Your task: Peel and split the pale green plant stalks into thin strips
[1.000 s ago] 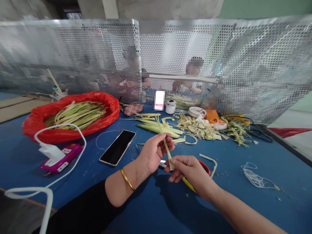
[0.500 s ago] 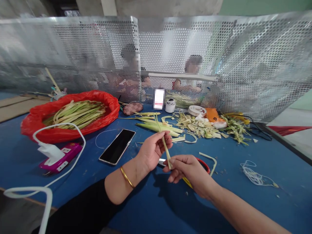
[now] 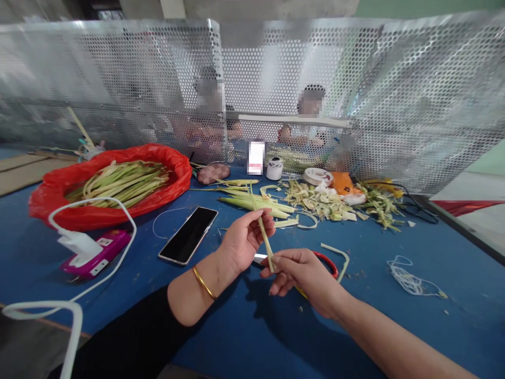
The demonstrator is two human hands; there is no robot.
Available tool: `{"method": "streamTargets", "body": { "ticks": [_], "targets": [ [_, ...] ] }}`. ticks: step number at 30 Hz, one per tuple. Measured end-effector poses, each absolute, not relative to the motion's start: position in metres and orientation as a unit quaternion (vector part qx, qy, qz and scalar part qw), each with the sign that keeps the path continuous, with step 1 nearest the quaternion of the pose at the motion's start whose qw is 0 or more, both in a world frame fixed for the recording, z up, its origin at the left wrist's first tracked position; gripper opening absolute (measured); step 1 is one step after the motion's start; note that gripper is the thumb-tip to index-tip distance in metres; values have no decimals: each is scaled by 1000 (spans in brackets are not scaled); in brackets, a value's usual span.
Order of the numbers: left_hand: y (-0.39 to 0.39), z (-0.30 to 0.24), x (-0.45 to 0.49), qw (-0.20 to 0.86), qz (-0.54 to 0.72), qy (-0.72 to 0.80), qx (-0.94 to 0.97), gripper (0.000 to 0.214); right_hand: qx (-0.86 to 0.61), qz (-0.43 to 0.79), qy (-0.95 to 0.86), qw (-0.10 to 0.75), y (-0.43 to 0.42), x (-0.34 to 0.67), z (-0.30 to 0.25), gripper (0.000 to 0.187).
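A slim pale-green plant stalk (image 3: 264,235) slants between my two hands above the blue table. My left hand (image 3: 246,237) pinches it around the middle, thumb on top and fingers curled. Its lower, thicker end is gripped between thumb and fingers of my right hand (image 3: 302,271). Under the right hand lie scissors (image 3: 327,261) with red and yellow handles, partly hidden; a bit of blade shows between the hands. Beyond my left hand, a bunch of green stalks and leaves (image 3: 256,204) rests on the table.
A red plastic bag (image 3: 179,184) full of stalks stands at left, near a purple power strip (image 3: 104,253) with a white cable. A phone (image 3: 188,235) lies left of my hands. Trimmings (image 3: 315,202) and a tape roll (image 3: 317,176) sit before the perforated metal screen (image 3: 276,68); white string (image 3: 410,279) lies right.
Both hands hold the same stalk in nearly the same pose. The whole view has shifted slightly, so everything appears a little higher and further left.
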State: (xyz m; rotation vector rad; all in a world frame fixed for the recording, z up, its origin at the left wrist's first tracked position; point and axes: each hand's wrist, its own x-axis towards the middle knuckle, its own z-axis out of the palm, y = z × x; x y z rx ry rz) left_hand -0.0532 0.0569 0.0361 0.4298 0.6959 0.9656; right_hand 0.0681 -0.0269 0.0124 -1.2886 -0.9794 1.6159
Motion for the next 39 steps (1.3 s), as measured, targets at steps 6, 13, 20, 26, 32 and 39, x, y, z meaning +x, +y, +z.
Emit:
{"method": "streamTargets", "body": {
  "ticks": [6, 13, 20, 26, 32, 39],
  "targets": [
    [59, 35, -55, 806, 458, 316, 203, 19, -503, 638, -402, 422, -27, 70, 10, 29],
    [59, 35, -55, 806, 458, 308, 212, 20, -498, 641, -404, 422, -28, 69, 11, 28],
    [54, 32, -54, 807, 397, 319, 299, 19, -495, 641, -365, 460, -27, 69, 11, 32],
    [48, 30, -54, 791, 311, 314, 423, 11, -485, 616, -363, 503, -24, 76, 16, 31],
    [51, 28, -54, 789, 325, 328, 405, 9, -485, 566, -453, 489, -20, 77, 14, 24],
    [50, 27, -53, 785, 321, 346, 402, 10, -508, 544, -459, 484, -20, 76, 11, 22]
  ]
}}
